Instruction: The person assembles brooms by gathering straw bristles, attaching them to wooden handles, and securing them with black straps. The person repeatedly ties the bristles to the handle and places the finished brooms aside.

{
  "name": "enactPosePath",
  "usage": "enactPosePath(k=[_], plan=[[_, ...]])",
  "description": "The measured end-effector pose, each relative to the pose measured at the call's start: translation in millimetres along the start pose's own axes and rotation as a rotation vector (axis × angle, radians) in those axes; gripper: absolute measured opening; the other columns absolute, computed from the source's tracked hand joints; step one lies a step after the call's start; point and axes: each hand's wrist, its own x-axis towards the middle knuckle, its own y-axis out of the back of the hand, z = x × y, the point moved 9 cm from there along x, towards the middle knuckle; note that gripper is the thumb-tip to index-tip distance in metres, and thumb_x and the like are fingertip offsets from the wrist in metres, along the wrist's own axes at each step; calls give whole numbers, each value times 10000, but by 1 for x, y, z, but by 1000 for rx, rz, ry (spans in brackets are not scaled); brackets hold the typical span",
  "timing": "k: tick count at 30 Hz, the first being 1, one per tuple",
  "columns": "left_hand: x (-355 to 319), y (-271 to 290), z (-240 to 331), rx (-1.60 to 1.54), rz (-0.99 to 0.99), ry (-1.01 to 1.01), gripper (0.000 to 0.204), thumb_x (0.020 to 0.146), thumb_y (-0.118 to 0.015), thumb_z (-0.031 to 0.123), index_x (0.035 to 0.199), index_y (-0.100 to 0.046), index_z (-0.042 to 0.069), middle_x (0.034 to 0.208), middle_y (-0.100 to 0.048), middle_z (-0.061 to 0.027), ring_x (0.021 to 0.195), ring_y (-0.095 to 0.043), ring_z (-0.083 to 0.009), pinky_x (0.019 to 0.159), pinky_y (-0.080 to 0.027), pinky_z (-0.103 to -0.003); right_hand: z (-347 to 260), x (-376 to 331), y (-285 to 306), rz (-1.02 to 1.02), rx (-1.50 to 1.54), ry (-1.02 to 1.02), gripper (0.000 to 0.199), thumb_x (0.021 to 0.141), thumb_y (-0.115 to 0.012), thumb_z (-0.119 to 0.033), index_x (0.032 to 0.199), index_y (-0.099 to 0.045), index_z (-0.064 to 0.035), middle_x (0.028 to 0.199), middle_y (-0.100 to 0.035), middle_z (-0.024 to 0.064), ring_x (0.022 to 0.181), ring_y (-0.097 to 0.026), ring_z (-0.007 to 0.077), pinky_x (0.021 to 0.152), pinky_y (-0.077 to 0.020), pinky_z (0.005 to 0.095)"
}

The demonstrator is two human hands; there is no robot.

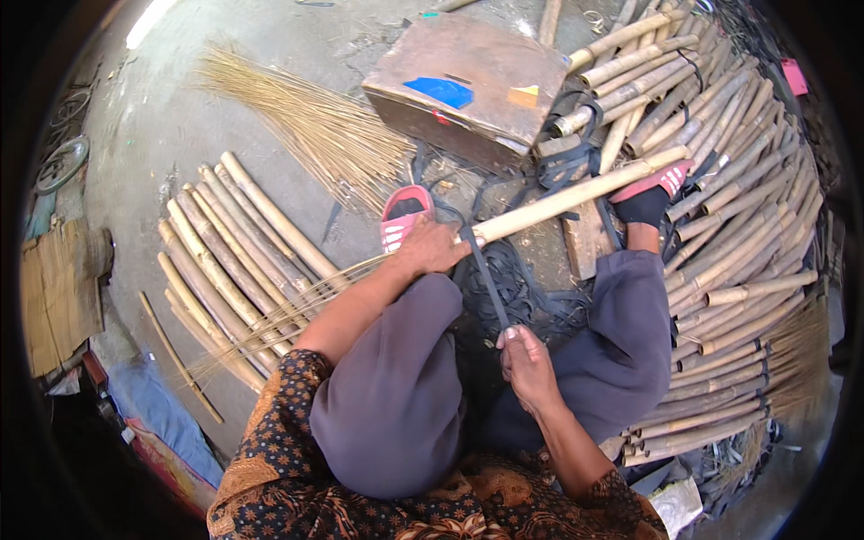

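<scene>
Evidently the pole (576, 193) is laid slantwise across the lap so that its near end sits where both hands can work it: it is a pale, smooth bamboo length, straw-yellow, running from the left hand (430, 247) up and to the right, where its far end rests by the right foot (650, 191) in a pink shoe. A bunch of thin golden fibres (270, 315) meets the pole at that near end and fans out to the lower left over the left knee. The left hand is clenched round the joint of pole and fibres, fingers pressed together on it, which would keep the two from slipping apart. A dark strap (486, 279) runs taut from that joint down to the right hand (526, 364), whose fingers pinch its lower end, thumb on top; the straight line of it suggests it is being pulled tight as a binding. More dark strap lies in loose coils (531, 297) on the concrete floor (171, 126) between the knees. Further out, the left foot's pink shoe (403, 216) is just beside the hand, a loose sheaf (306, 117) of fibres lies spread beyond it, a wooden box (468, 85) stands ahead, and cut bamboo lies in a row (225, 252) on the left and a big stack (738, 207) on the right.
</scene>
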Motion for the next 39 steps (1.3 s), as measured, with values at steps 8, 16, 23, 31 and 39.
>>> enactPosePath(k=[8, 16, 23, 31, 39], plan=[[-1, -10, 9, -753, -526, 234, 839, 899, -641, 763, 1071, -755, -50, 874, -753, -159, 748, -740, -251, 701, -602, -383, 29, 141, -5, -143, -308, 145, 288, 1125, -479, -253, 938, -605, -74, 773, -503, -14, 699, -479, 105, 655, -435, 279], [-13, -19, 9, -1012, -531, 353, 792, 867, -792, 626, 1239, -672, -62, 969, -760, -120, 761, -735, -180, 682, -607, -320, -62, 195, -5, 55, -702, 550, 284, 1015, -554, -178, 1184, -715, -16, 1185, -711, 273, 1174, -645, 465, 993, -508, 490], [-4, 11, 3, -148, -48, 173, 814, 866, -713, 663, 1408, -621, 62, 1123, -749, -245, 1065, -717, -439, 928, -549, -519, -137, 141, -7, -157, -1168, 446, 328, 1016, -613, -269, 1266, -672, -66, 1232, -711, 216, 1134, -663, 445, 941, -543, 517], [-12, 18, 13, -157, -14, 159, 766, 868, -693, 677, 1344, -659, 78, 1098, -761, -224, 1047, -722, -431, 899, -555, -527, -185, 149, -68, -102, -1599, 775, 243, 1003, -612, -223, 1198, -653, -84, 1104, -710, 188, 984, -723, 432, 826, -579, 533], [-4, 6, -2, -246, -26, 144, 699, 834, -777, 540, 1350, -669, 81, 1086, -759, -238, 1038, -733, -396, 888, -562, -473, -156, 160, -62, -224, -1723, 477, 216, 1017, -559, -196, 1034, -703, -36, 967, -739, 229, 970, -725, 441, 854, -560, 535]])
